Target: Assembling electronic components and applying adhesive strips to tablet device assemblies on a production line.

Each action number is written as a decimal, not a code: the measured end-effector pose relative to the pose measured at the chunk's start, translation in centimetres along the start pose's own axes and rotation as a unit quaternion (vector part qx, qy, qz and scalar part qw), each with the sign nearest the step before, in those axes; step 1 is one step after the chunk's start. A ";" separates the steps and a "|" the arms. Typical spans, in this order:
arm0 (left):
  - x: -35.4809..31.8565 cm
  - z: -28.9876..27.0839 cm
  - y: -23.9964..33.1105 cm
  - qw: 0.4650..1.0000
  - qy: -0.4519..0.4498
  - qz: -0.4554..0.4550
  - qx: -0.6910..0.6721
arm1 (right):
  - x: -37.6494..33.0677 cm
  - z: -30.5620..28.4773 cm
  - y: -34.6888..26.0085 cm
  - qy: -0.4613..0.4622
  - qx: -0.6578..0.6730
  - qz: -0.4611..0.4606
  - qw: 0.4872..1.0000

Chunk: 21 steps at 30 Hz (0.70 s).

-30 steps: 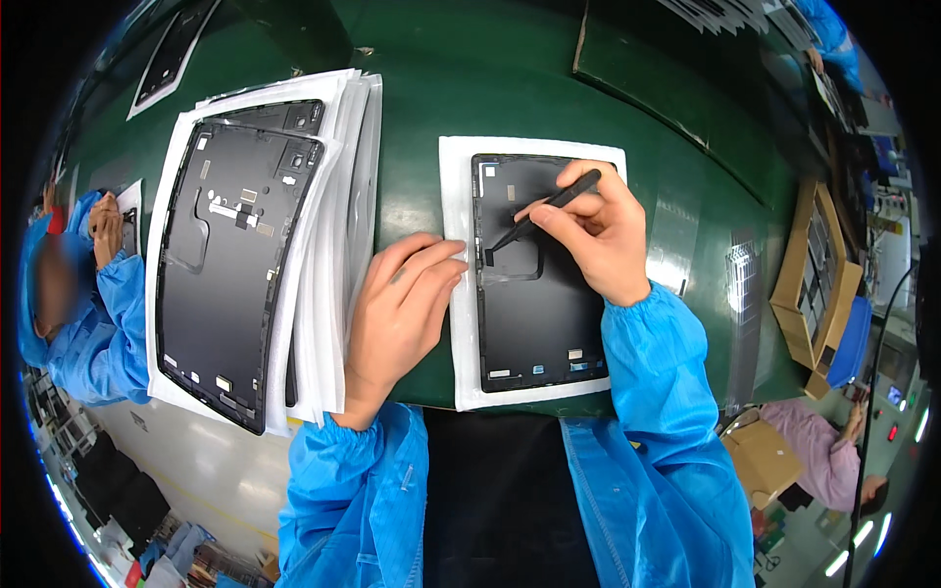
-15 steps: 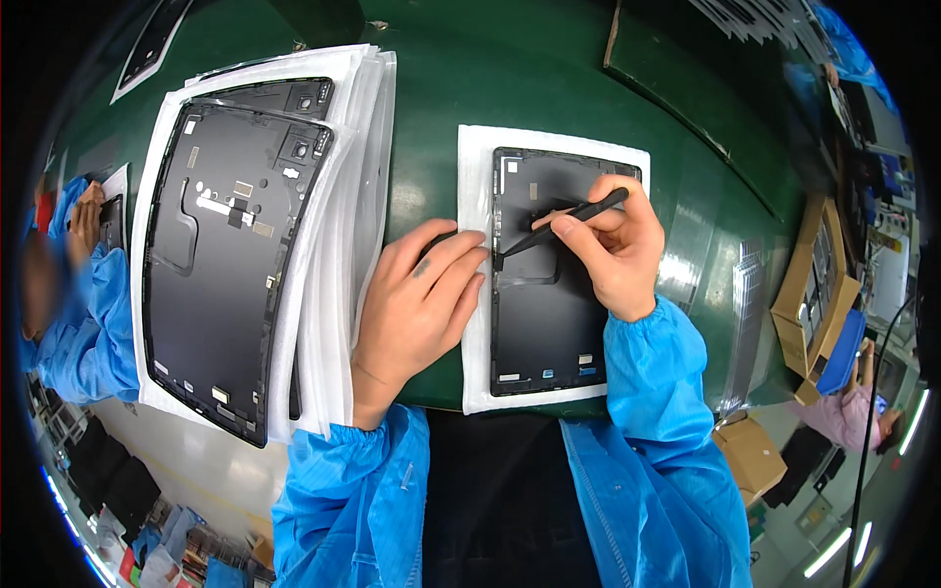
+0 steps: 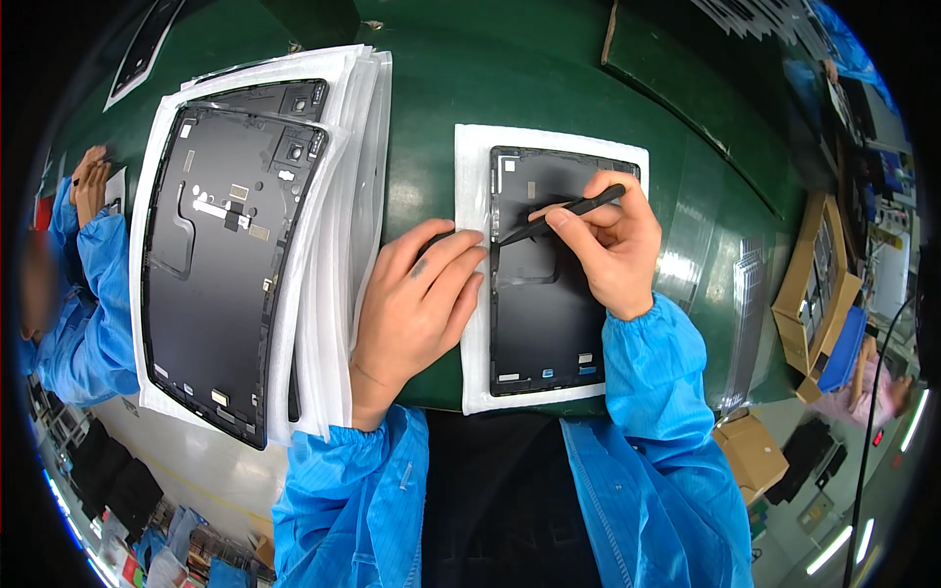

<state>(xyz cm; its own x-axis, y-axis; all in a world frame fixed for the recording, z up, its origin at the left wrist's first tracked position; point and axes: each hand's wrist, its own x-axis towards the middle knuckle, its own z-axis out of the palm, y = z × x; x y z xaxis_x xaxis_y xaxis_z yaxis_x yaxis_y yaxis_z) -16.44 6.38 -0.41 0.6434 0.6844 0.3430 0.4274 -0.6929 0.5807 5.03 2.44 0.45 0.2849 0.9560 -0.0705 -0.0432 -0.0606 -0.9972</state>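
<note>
A black tablet back cover point(image 3: 549, 323) lies on a white foam sheet point(image 3: 474, 323) in front of me. My right hand point(image 3: 618, 245) pinches a black spudger point(image 3: 578, 208), a slim stick with a tapered point. Its tip meets the cover's left rim, or hovers just over it; I cannot tell which. Beside that rim, my left hand point(image 3: 417, 299) rests with bent fingers, fingertips at the foam and the cover's edge. Something dark shows between its index and middle fingers, mostly hidden. My right hand hides the cover's upper right part.
Left of my hands stands a stack of black back covers point(image 3: 221, 294) with white foam sheets between them. Clear plastic strips point(image 3: 742, 323) lie at the green table's point(image 3: 421, 108) right. Beyond is a cardboard box point(image 3: 818, 294). A co-worker's blue sleeve point(image 3: 93, 314) is at far left.
The spudger's tip has moved slightly up along the cover's left rim, my right hand shifting a little with it. My left hand stays nearly still. The co-worker's hands at far left have risen.
</note>
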 end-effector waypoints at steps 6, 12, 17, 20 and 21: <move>0.0 0.0 0.0 1.000 0.002 -0.001 -0.002 | 0.1 0.0 0.2 0.003 -0.009 -0.008 1.000; -0.1 0.1 0.0 1.000 -0.003 -0.005 -0.005 | 0.1 0.1 0.4 0.008 -0.013 -0.004 1.000; -0.2 -0.2 0.1 1.000 -0.024 0.001 0.012 | 0.3 0.0 0.7 0.012 -0.030 -0.005 0.999; 0.0 -0.3 0.4 0.999 -0.031 -0.005 0.017 | 0.4 -0.1 1.0 0.009 -0.043 -0.018 0.999; 0.0 -0.4 0.5 0.999 -0.032 -0.014 0.014 | 0.3 0.0 1.0 0.011 -0.043 -0.019 0.999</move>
<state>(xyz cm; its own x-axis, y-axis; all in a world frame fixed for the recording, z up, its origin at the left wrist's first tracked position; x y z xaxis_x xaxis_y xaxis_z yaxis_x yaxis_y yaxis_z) -16.45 6.12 0.19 0.6694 0.6886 0.2789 0.4628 -0.6802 0.5684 5.13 2.70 -0.58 0.3050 0.9518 -0.0320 0.0501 -0.0496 -0.9975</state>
